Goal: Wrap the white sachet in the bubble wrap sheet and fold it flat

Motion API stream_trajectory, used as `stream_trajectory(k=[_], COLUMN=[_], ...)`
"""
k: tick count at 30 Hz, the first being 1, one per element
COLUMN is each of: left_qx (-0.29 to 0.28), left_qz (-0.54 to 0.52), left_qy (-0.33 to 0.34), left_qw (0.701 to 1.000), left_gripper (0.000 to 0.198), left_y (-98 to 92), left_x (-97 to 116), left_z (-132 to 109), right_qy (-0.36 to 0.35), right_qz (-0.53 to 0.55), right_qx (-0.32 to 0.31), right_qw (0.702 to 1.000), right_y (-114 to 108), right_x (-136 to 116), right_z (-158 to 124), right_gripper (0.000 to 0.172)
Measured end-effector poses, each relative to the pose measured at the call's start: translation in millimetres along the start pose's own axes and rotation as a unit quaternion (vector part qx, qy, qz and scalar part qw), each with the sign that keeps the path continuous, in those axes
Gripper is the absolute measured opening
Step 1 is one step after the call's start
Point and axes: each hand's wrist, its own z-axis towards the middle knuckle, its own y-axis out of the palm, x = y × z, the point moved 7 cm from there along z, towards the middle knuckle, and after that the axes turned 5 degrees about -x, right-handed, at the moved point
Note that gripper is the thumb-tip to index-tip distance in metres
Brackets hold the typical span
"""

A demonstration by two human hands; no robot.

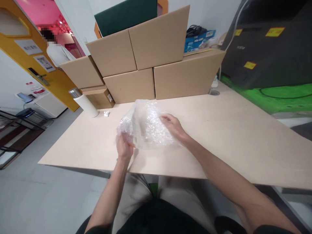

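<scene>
Left hand gripping left side of plastic, right hand over right side, can't tell if pinching. Plastic's mid-bench. Spreading step, I'd guess; floppy stuff, next move probably wants gentle touch.

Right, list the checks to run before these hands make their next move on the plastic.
1. Left hand has hold of the clear plastic: ok, at its left side.
2. Right hand has a firm grip: cannot tell; its fingers are at the right side of the plastic.
3. Plastic is smooth: not ok, it is crumpled.
4. White bottle is apart from the plastic: ok, off to the left.
5. Plastic is free of the cardboard boxes: cannot tell from this angle.
</scene>
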Motion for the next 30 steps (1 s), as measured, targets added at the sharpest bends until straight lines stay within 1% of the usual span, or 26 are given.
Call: stream_trajectory(k=[1,3,5,6,7,9,12,13,15,17,18,19,20,21,23,24,25,26,28,29,30], left_qx=[0.014,0.023,0.028,0.032,0.037,0.052,0.104,0.124,0.151,0.168,0.177,0.199,0.236,0.277,0.335,0.346,0.335,0.301,0.194,0.139,0.093], left_qz=[-0.034,-0.066,-0.078,-0.083,-0.09,-0.113,-0.124,-0.109,-0.04,0.06,0.11,0.154,0.183,0.193,0.2,0.234,0.29,0.354,0.489,0.542,0.58], left_qy=[-0.003,-0.002,-0.005,-0.008,-0.011,-0.015,-0.03,-0.044,-0.078,-0.081,-0.057,-0.025,0.011,0.027,-0.006,0.007,0.044,0.084,0.155,0.165,0.16], left_qw=[0.999,0.998,0.997,0.996,0.995,0.992,0.986,0.985,0.985,0.981,0.976,0.967,0.954,0.941,0.921,0.908,0.895,0.881,0.836,0.812,0.794], left_gripper=[0.033,0.03,0.025,0.023,0.022,0.024,0.022,0.028,0.055,0.076,0.079,0.079,0.079,0.079,0.074,0.074,0.073,0.072,0.071,0.071,0.069], left_y=[-3.7,-5.8,-5.3,-5.3,-5.9,-10.0,-27.3,-35.4,-53.7,-76.0,-88.5,-103.0,-119.1,-135.5,-162.1,-167.9,-166.2,-157.6,-126.7,-111.4,-99.9], left_x=[-2,-5,-6,-6,-6,-5,-10,-12,-14,-3,8,22,37,48,56,62,69,73,73,67,61], left_z=[-3,-9,-13,-13,-12,-9,-8,-9,-9,-2,5,13,20,25,32,32,32,32,31,31,34], right_qy=[-0.009,0.002,0.028,0.036,0.04,0.043,0.054,0.058,0.066,0.077,0.084,0.09,0.095,0.099,0.108,0.11,0.11,0.108,0.1,0.095,0.092], right_qz=[-0.011,-0.006,0.016,0.028,0.041,0.063,0.074,0.072,0.064,0.056,0.054,0.052,0.052,0.053,0.056,0.057,0.055,0.051,0.039,0.031,0.022], right_qx=[0.005,-0.025,-0.068,-0.08,-0.082,-0.064,-0.032,-0.022,-0.01,0.0,0.005,0.009,0.013,0.017,0.021,0.022,0.02,0.016,0.011,0.013,0.016], right_qw=[1.0,1.0,0.997,0.996,0.995,0.995,0.995,0.995,0.996,0.995,0.995,0.995,0.994,0.993,0.992,0.992,0.992,0.993,0.994,0.995,0.995], right_y=[0,6,13,15,15,11,2,-1,-6,-10,-11,-12,-13,-14,-14,-14,-13,-12,-13,-15,-18], right_x=[-2,-3,-2,-2,-2,-3,-2,-1,0,2,3,5,7,9,13,15,17,18,21,23,25], right_z=[-2,-5,-6,-7,-6,-5,-3,-3,-2,-1,0,1,2,3,5,6,6,7,8,9,11], right_gripper=[0.044,0.042,0.048,0.052,0.054,0.053,0.051,0.05,0.049,0.045,0.043,0.041,0.04,0.039,0.039,0.04,0.04,0.04,0.039,0.038,0.037])
